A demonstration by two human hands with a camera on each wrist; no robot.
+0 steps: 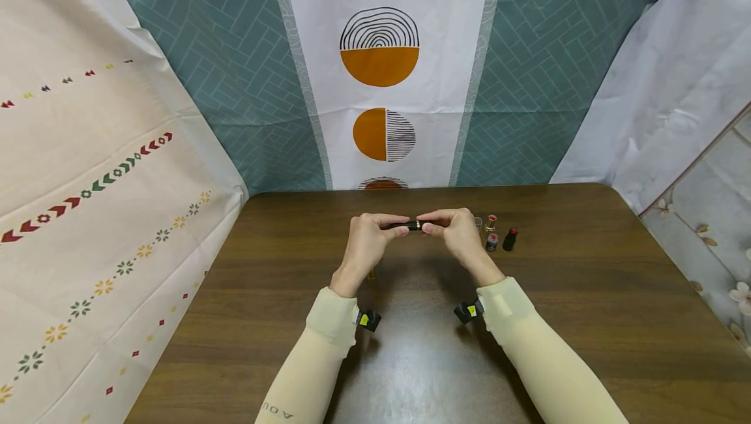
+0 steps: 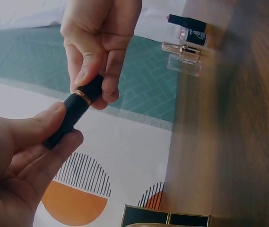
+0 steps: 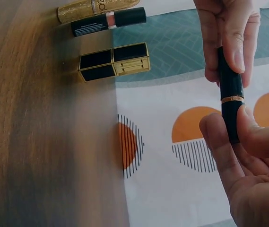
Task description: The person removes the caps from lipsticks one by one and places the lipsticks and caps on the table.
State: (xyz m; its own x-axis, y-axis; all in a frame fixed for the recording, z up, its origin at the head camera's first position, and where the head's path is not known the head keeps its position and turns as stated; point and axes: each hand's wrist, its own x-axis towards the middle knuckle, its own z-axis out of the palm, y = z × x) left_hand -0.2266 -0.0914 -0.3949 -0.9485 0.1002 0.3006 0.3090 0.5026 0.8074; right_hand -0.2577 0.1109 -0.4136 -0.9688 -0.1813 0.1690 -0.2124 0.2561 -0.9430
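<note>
- We hold one black lipstick tube between both hands, lifted above the brown wooden table, roughly mid-table and toward the far edge.
- Long axis runs left-right between the hands; a gold band sits near its middle.
- Left hand: thumb and fingers pinch the left end.
- Right hand: thumb and fingers pinch the right end. Both grips narrow, neither hand nearer; the tube spans the two.
- Just right of the right hand, three small lipsticks stand on the table.
- Right wrist view: a gold glitter tube, a black tube with a peach band and a black-and-gold square case lie on the table.
- Patterned cloth backdrop hangs behind the table, with cloth on both sides.
</note>
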